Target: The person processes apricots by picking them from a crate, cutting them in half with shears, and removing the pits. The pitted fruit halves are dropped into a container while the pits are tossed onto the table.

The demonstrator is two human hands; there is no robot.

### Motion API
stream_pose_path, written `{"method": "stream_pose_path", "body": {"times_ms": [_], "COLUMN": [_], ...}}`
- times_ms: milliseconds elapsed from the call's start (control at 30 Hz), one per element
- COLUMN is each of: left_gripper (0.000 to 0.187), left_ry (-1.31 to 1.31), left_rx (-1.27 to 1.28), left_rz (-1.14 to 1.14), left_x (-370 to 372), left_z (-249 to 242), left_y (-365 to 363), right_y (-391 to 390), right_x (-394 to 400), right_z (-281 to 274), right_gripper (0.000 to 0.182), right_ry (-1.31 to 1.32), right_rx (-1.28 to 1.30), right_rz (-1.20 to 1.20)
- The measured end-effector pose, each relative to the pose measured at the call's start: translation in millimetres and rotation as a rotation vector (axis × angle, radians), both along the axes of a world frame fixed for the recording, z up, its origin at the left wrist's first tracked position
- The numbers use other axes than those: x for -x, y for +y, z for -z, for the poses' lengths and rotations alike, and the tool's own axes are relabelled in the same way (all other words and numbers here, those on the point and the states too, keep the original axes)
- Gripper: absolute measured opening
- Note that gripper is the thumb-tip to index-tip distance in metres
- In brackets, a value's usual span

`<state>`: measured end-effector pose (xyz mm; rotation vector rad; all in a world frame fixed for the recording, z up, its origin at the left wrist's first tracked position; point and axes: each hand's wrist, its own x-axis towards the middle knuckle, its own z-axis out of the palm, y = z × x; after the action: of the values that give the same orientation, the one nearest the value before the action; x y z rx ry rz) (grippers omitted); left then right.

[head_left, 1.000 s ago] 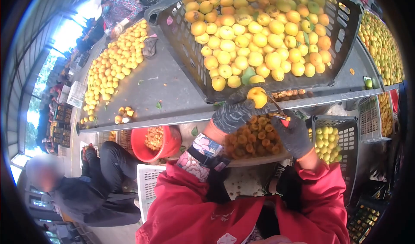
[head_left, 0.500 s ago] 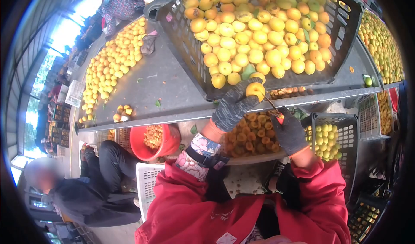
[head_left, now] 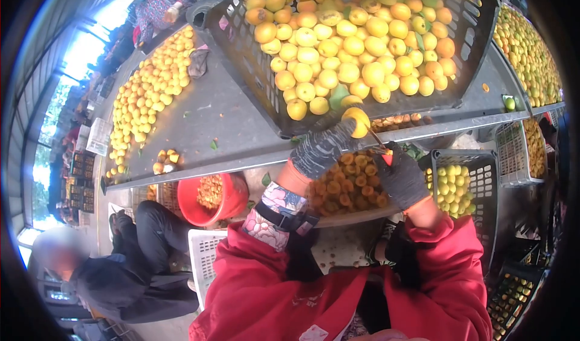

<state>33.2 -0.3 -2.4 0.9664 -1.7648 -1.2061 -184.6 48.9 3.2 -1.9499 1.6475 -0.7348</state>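
Observation:
My left hand (head_left: 321, 152), in a dark grey knit glove, grips a yellow apricot (head_left: 360, 127) near the front lip of a tilted crate. Closed round a small knife (head_left: 387, 158) with a red-orange handle, my right hand (head_left: 403, 182) is gloved too. The thin blade reaches up to the apricot's lower right side. Just behind them, the black slotted crate (head_left: 238, 75) leans toward me, heaped with whole apricots (head_left: 350, 51). Below both hands, a wide container holds many halved apricots (head_left: 347, 187).
A metal-edged table (head_left: 199, 120) carries a loose apricot pile (head_left: 151, 81) at left. Under its edge stand a red bucket (head_left: 232, 199) of fruit pieces and a black crate (head_left: 486, 187) with yellow-green fruit. A person (head_left: 133, 280) sits at lower left; another person (head_left: 160, 8) is at the far table.
The view has shifted slightly, moving the crate and table a little left and up. The apricot is turned somewhat in my left hand; the knife stays against it.

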Motion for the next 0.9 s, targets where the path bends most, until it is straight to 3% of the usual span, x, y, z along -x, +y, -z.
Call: {"method": "stream_pose_path", "body": {"times_ms": [67, 100, 233, 333, 400, 567, 667, 700, 833, 900], "left_gripper": [0.056, 0.049, 0.041, 0.037, 0.036, 0.036, 0.043, 0.047, 0.046, 0.041], "left_ry": [0.303, 0.138, 0.355, -1.1, 0.128, 0.19, 0.308, 0.318, -0.112, 0.036], "left_rx": [-0.21, -0.028, -0.258, 0.721, -0.104, -0.148, -0.335, -0.258, 0.038, -0.016], "left_rz": [-0.031, -0.046, -0.032, -0.102, -0.058, 0.043, -0.048, -0.07, -0.099, -0.156], "left_x": [9.5, 11.2, 14.4, 27.4, 31.5, 13.3, 18.3, 20.6, 20.8, 29.0], "left_z": [-36.9, -40.4, -17.1, -7.5, 16.1, -4.2, -35.2, -39.1, -42.5, -38.8], "left_y": [4.1, 3.1, 5.1, 20.1, 14.1, 5.6, 4.5, 4.4, 0.8, 4.0], "right_y": [-1.2, -1.4, 2.3, 9.0, 9.7, 5.9, 1.3, -0.5, -2.6, -4.0], "right_x": [0.4, 0.3, -8.8, -21.5, -20.8, -4.8, 1.4, 2.4, 0.5, -1.9], "right_z": [0.7, 1.4, 7.0, -2.3, -5.0, -5.0, -6.6, -7.8, -3.7, 4.8], "right_gripper": [0.029, 0.029, 0.036, 0.034, 0.033, 0.031, 0.033, 0.035, 0.039, 0.039], "right_ry": [0.012, 0.013, -0.178, -0.196, -0.152, -0.074, -0.041, -0.026, -0.027, -0.088], "right_rx": [-0.029, -0.051, -0.06, -0.022, -0.057, -0.05, -0.084, -0.097, -0.108, -0.06], "right_rz": [-0.023, -0.028, 0.014, 0.068, 0.087, 0.04, -0.011, -0.023, -0.001, -0.001]}}
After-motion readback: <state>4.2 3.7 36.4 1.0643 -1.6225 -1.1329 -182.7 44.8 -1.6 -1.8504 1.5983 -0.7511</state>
